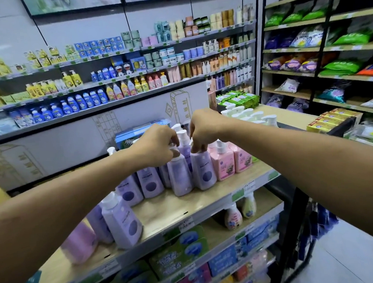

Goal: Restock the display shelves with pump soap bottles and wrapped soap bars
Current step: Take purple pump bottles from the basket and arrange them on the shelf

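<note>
Both arms reach out over the top shelf point(170, 207) of a wooden display stand, and the hands meet above a cluster of purple pump bottles near its middle. The left hand point(156, 143) has its fingers curled down round the white pump head of the left bottle point(180, 177), which stands upright at the front of the cluster. The right hand point(204, 128) pinches the pump top of the right bottle point(203, 171), which stands just beside the first; whether the two bottles touch I cannot tell. The hands are close together, knuckles up. Right of this pair stand two pink bottles point(223, 163), side by side and close against the right bottle. To the left, more purple bottles point(149, 180) run in a line toward the camera, ending in a near bottle point(122, 220) at the shelf's front edge, with a pale bottle point(79, 241) beside it. Behind the hands lies a blue box point(140, 131), and farther back stand white-topped pumps point(245, 112) and green packs point(238, 99). On the tier below stand two small bottles point(232, 216), and the lower tiers hold flat packs point(180, 249) in green, blue and pink. Wall shelves point(109, 80) behind carry rows of bottles and boxes, and a rack point(294, 49) on the right holds bags.
</note>
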{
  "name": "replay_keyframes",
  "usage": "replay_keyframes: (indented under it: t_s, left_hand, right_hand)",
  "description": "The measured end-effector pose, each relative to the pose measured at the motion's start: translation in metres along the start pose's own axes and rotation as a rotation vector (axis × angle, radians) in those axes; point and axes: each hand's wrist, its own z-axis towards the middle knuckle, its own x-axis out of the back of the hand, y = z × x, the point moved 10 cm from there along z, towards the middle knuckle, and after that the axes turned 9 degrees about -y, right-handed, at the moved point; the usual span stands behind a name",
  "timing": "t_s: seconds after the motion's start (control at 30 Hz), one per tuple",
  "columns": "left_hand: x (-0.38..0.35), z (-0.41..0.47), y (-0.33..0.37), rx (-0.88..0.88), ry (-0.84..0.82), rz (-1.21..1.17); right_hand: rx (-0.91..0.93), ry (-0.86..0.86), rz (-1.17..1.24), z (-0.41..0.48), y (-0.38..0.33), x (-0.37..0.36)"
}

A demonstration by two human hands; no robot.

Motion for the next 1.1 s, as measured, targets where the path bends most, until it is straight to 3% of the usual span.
replay_keyframes:
  t_s: [0.1,0.27,0.57,0.73,0.97,1.1]
  left_hand:
    - [0.004,0.000,-0.006,0.032,0.029,-0.063]
    - [0.003,0.002,-0.009,0.051,0.012,-0.090]
    - [-0.011,0.006,-0.011,-0.033,-0.130,-0.092]
    - [-0.017,0.001,-0.016,-0.090,-0.263,-0.206]
    - [0.001,-0.005,-0.007,-0.218,-0.058,-0.026]
    - [0.007,-0.001,-0.017,-0.147,0.051,0.010]
  right_hand:
    - [0.003,0.076,0.002,0.003,-0.003,0.010]
    - [0.022,0.016,0.092,0.016,-0.004,0.003]
    - [0.062,0.015,0.144,0.024,0.004,-0.002]
    - [0.131,-0.014,0.126,0.023,0.003,-0.007]
    - [0.190,-0.053,0.109,0.024,-0.001,-0.003]
    - [0.202,-0.081,0.120,0.029,-0.004,-0.005]
